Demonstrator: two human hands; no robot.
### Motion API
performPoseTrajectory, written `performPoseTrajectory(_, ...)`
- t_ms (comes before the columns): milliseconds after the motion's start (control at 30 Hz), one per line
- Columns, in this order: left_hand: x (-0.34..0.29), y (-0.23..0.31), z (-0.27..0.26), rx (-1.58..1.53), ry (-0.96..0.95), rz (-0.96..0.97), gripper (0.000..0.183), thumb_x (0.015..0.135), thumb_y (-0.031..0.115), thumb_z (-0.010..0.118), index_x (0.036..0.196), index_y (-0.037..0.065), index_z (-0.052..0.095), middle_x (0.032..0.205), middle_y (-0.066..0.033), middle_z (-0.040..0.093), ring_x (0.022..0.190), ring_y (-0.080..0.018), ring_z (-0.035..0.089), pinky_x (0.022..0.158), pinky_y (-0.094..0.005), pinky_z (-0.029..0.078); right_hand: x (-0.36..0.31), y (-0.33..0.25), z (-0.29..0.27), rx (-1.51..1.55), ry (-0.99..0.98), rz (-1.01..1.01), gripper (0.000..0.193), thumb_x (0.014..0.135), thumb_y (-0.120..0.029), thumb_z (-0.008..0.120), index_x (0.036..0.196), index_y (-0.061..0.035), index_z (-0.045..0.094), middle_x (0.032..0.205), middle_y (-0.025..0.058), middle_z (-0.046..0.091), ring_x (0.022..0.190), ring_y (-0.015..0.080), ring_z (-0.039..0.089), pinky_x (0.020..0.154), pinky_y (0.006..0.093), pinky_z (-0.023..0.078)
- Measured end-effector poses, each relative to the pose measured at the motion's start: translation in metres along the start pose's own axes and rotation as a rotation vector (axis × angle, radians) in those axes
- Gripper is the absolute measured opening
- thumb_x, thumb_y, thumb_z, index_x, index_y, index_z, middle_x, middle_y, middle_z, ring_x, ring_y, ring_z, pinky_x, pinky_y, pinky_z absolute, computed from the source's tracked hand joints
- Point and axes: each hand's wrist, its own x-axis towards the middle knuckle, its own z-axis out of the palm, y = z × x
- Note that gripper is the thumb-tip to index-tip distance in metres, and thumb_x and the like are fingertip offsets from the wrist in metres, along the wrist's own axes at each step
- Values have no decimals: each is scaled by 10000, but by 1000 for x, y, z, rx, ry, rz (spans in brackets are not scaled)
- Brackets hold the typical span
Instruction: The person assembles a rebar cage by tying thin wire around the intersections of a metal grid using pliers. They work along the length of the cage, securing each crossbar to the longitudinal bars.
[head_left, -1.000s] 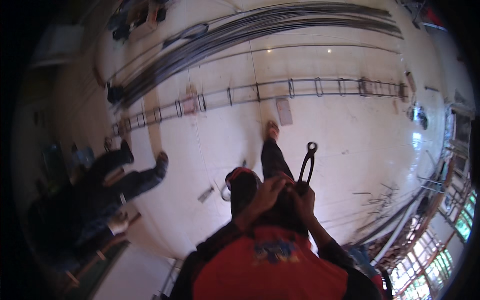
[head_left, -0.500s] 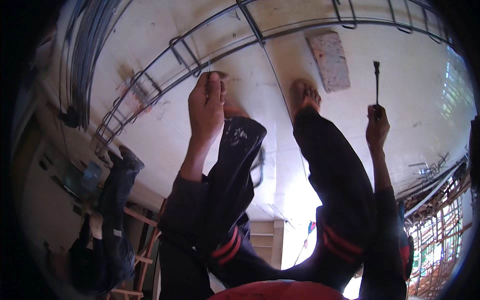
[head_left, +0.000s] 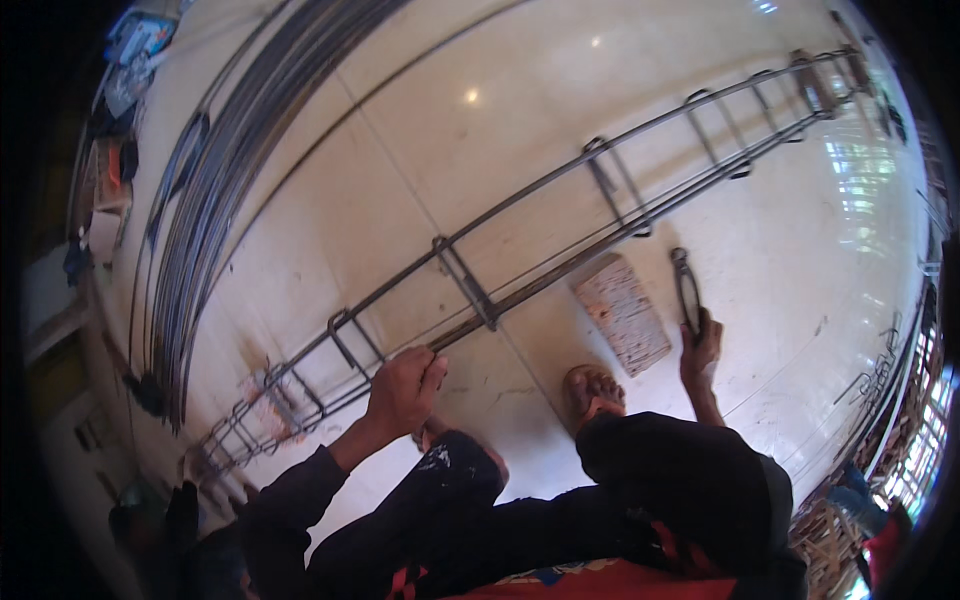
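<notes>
Against the near bar of a long steel rebar cage is my left hand, its fingers closed. A thin wire stood out of that pinch a moment earlier; now the fingers hide most or all of it. My right hand grips a pair of dark pincers by the handles, jaws pointing away from me, above the floor and right of the cage. The cage crosses diagonally, with square stirrups spaced along its bars.
Beside my foot lies a rough brick close to the cage. A bundle of long steel rods curves across the far left. Bent steel pieces lie at the right. Bags and boxes stand at the far left edge.
The view has tilted forward, showing more of the cage and rods. My left hand now meets the cage's near bar. The pincers have turned from edge-on to broadside.
</notes>
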Motion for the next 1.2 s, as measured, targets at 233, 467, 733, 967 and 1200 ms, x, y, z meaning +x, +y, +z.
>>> performPoseTrajectory(233, 11, 47, 13, -86, -152, 157, 319, 932, 240, 503, 736, -2, 573, 683, -165, 555, 671, -348, 572, 614, -417, 440, 12, -32, -4, -112, 138, -106, 459, 839, -151, 644, 1244, 7, 497, 1085, 219, 497, 1018, 375, 487, 884, 458, 399)
performPoseTrajectory(467, -15, 40, 15, -96, -214, 23, 332, 959, 262, 475, 811, -7, 601, 679, -120, 589, 633, -218, 605, 601, -341, 460, 5, -115, 12, -52, -305, -223, 1031, 641, -436, 799, 1434, -85, 240, 1300, 230, 369, 1193, 390, 402, 969, 478, 378)
performPoseTrajectory(733, -16, 67, 23, -72, -273, 125, 315, 945, 237, 494, 745, 4, 568, 689, -152, 590, 667, -329, 596, 615, -398, 455, -17, -99, 3, -99, -248, -95, 984, 643, -315, 785, 1439, -108, 245, 1248, 219, 388, 1152, 385, 402, 957, 484, 365)
performPoseTrajectory(967, -13, 73, 29, 5, -336, 148, 332, 943, 255, 487, 737, 6, 562, 702, -163, 584, 675, -356, 581, 625, -429, 444, -40, -37, -19, -216, 30, 57, 945, 613, -265, 783, 1421, -83, 327, 1140, 235, 459, 1061, 388, 449, 915, 490, 386)
performPoseTrajectory(1200, -14, 100, 29, 64, -331, 196, 326, 939, 265, 499, 743, 14, 568, 711, -166, 587, 693, -365, 580, 632, -437, 445, -30, 23, -54, -204, 122, 88, 914, 605, -228, 778, 1404, -92, 358, 1101, 232, 484, 1017, 394, 478, 880, 474, 421)
